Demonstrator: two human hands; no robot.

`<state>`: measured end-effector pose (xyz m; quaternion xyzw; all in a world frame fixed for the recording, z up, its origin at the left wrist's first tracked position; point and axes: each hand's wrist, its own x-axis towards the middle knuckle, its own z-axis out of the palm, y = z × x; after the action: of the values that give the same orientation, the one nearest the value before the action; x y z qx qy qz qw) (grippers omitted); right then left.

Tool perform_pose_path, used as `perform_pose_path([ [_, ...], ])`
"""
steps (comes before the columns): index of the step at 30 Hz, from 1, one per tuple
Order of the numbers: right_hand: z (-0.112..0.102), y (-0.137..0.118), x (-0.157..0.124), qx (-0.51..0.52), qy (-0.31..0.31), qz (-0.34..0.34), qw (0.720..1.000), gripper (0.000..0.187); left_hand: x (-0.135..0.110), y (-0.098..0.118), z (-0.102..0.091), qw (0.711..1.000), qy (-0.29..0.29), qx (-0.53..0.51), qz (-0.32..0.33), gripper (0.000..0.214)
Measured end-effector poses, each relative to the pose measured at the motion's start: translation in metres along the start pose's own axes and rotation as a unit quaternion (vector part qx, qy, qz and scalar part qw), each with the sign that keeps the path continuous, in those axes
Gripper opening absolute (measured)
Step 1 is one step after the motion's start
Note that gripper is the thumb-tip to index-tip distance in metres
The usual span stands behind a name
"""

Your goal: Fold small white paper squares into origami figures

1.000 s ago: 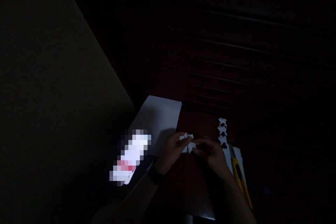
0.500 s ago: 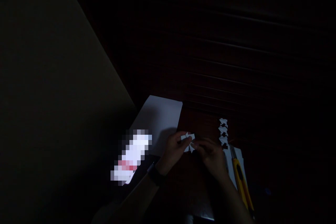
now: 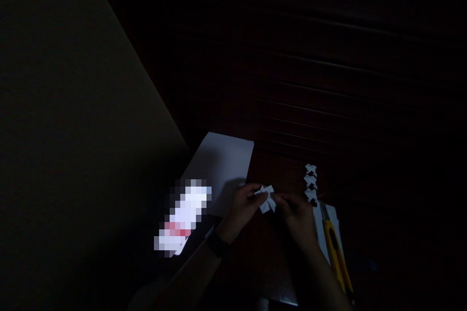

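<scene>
turning since half-second ago in head view, folded paper (image 3: 269, 204) is staying right of white sheet (image 3: 226, 159); left hand (image 3: 241, 208) is clamping it, right hand (image 3: 299, 218) is touching edge away from sheet, pinch unclear; shaping is apparently continuing.

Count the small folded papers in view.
4 visible. One folded paper is in the left hand, the right hand at its edge. Three lie in a row past the knife: far piece, middle piece, near piece. Overlaps may hide more.
</scene>
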<state>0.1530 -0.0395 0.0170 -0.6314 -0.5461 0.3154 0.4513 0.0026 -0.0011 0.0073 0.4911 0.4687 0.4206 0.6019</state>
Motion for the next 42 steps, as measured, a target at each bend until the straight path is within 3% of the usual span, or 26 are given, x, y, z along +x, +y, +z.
perform_pose_path([
  [10, -0.001, -0.002, 0.001, 0.031, -0.016, 0.071, 0.997, 0.025, -0.002, 0.006, 0.001, 1.000, 0.002, 0.002, -0.007, 0.025],
  [18, -0.002, 0.001, 0.003, 0.021, -0.028, 0.052, 0.998, 0.020, -0.003, 0.007, -0.002, 0.999, 0.001, 0.037, -0.005, 0.027],
  [24, -0.005, 0.005, 0.005, 0.010, -0.050, -0.019, 0.999, 0.008, -0.003, 0.009, 0.000, 1.000, 0.008, 0.028, 0.006, 0.024],
  [28, -0.006, 0.003, 0.004, -0.011, -0.057, -0.048, 0.997, 0.010, -0.003, 0.008, 0.001, 0.998, 0.019, 0.053, 0.021, 0.024],
  [35, 0.003, -0.001, -0.001, -0.018, 0.006, 0.050, 0.999, 0.016, -0.006, 0.001, 0.004, 0.997, 0.015, 0.059, 0.038, 0.028],
  [42, 0.007, 0.004, 0.000, 0.018, 0.002, 0.094, 0.995, 0.017, -0.007, -0.002, 0.005, 0.995, 0.019, 0.084, 0.049, 0.028],
])
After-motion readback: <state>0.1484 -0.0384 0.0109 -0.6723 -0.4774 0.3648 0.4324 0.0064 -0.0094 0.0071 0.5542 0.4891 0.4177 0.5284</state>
